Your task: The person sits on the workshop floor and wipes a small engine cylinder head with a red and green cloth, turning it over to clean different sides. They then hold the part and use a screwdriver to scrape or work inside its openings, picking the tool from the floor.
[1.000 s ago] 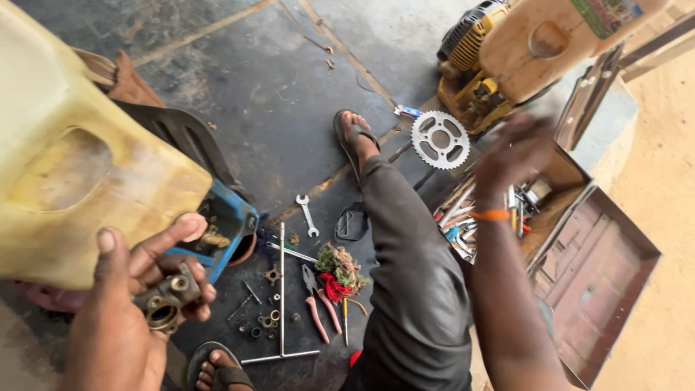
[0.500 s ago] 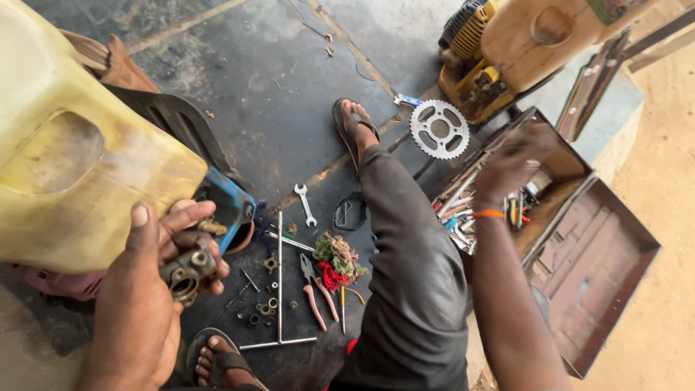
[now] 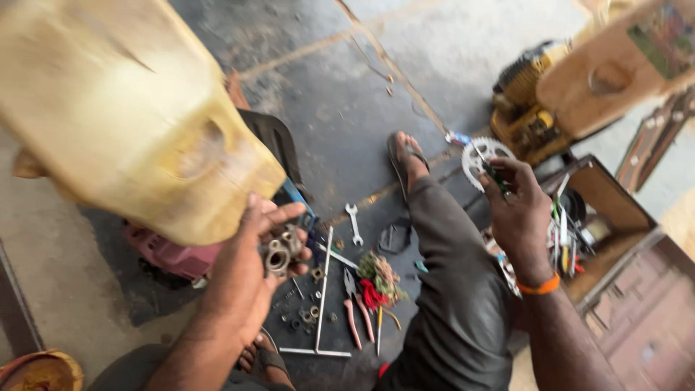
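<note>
— Looking down, what does the left hand point(image 3: 250, 271) have?

— Its fingers are curled around a small greasy metal part with round ring-shaped openings point(image 3: 279, 253), held just under the big yellow plastic jerrycan point(image 3: 137, 123), whose side is dented and smooth.

— And the right hand point(image 3: 517, 210)?

— Its fingers pinch a thin dark green tool point(image 3: 496, 176), its tip against the toothed silver steel sprocket point(image 3: 481, 159) lying on the rough grey concrete floor point(image 3: 326, 87). An orange band point(image 3: 539, 286) circles that wrist.

— What lies between the hands?

— A leg in dark grey trousers point(image 3: 456, 289) ending in a sandalled foot point(image 3: 405, 159). Beside it on the floor: a small silver open-ended spanner point(image 3: 354, 223), red-handled pliers point(image 3: 355, 311), a tangle of red and green wire point(image 3: 376, 279), a long thin metal rod point(image 3: 323, 286) and scattered round nuts and washers point(image 3: 308, 315).

— On the right edge?

— An open rusty brown metal toolbox point(image 3: 615, 217), full of tools.
</note>
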The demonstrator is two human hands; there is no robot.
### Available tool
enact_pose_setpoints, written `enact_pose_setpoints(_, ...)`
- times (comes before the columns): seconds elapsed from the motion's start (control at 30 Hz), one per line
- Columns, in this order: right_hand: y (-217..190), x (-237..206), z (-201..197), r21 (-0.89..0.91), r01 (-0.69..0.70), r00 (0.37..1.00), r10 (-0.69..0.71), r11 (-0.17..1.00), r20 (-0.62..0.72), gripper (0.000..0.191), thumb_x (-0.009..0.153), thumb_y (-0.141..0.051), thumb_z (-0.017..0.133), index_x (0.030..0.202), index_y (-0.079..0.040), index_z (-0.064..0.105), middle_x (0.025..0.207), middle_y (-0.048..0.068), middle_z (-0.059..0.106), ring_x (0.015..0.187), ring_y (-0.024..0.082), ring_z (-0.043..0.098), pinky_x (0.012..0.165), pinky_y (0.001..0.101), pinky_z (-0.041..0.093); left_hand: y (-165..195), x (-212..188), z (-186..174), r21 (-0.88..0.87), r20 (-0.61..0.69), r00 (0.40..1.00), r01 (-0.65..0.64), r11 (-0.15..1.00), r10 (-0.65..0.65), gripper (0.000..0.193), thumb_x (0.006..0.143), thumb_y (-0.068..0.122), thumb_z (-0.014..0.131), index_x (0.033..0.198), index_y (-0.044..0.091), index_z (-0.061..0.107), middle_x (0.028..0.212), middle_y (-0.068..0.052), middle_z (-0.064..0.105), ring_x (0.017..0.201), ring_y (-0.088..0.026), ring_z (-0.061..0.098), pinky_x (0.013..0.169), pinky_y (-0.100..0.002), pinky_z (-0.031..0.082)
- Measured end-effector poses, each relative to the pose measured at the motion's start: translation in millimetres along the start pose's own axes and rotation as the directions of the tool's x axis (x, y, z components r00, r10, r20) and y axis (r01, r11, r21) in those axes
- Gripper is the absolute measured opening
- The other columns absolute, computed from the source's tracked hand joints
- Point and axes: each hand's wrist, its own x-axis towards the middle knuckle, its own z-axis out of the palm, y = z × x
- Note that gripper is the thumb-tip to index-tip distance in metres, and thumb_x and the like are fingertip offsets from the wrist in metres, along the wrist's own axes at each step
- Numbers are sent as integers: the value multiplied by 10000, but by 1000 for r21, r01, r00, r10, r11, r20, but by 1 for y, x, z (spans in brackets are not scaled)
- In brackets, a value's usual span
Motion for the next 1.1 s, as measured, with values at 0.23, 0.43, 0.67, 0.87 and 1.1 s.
enact_pose_setpoints(0.23, -116, 14, -10, -63, 251, 966, -246, 966, 72, 292, 997, -95, 772, 1258, -12, 669, 1146, 107, 745, 1053, 161, 704, 904, 314, 560, 13, -7, -16, -369, 50, 998, -6, 929, 27, 266, 988, 336, 512, 966, 75, 561, 926, -94, 652, 825, -241, 655, 847, -461, 619)
enact_pose_setpoints(0.43, -151, 18, 3, 524, -173, 907, -72, 834, 415, 272, 1012, -59, 638, 1273, 12, 611, 1115, 97, 726, 1096, 156, 692, 975, 319, 562, 16, -7, -26, -417, 109, 994, 21, 909, 27, 177, 973, 225, 515, 957, 49, 513, 907, -160, 631, 882, -323, 718, 924, -471, 619)
enact_pose_setpoints(0.67, -147, -1, 48, 636, -672, 700, 48, 379, 712, 203, 985, -79, 570, 1177, -14, 589, 1006, 65, 643, 950, 177, 620, 868, 343, 504, 7, 2, -35, -473, 63, 996, -23, 881, 60, 203, 985, 242, 563, 1020, 44, 538, 921, -136, 607, 910, -315, 697, 928, -468, 629)
enact_pose_setpoints(0.87, -145, -38, 84, 533, -657, 645, 32, 534, 764, 291, 964, -59, 659, 1236, -12, 568, 836, -3, 501, 751, 108, 472, 664, 277, 396, -12, 14, -31, -453, 81, 990, -69, 889, 118, 134, 992, 188, 580, 1032, 109, 478, 1008, -44, 593, 964, -214, 661, 921, -458, 613)
enact_pose_setpoints(1.1, -167, -65, 98, 371, -377, 683, -16, 848, 730, 526, 803, -91, 833, 1247, -39, 555, 839, -26, 608, 711, 22, 495, 587, 210, 437, -23, 12, -13, -370, 115, 989, -47, 928, 96, 222, 962, 166, 532, 1141, 37, 557, 1063, -133, 666, 985, -229, 685, 829, -382, 575)
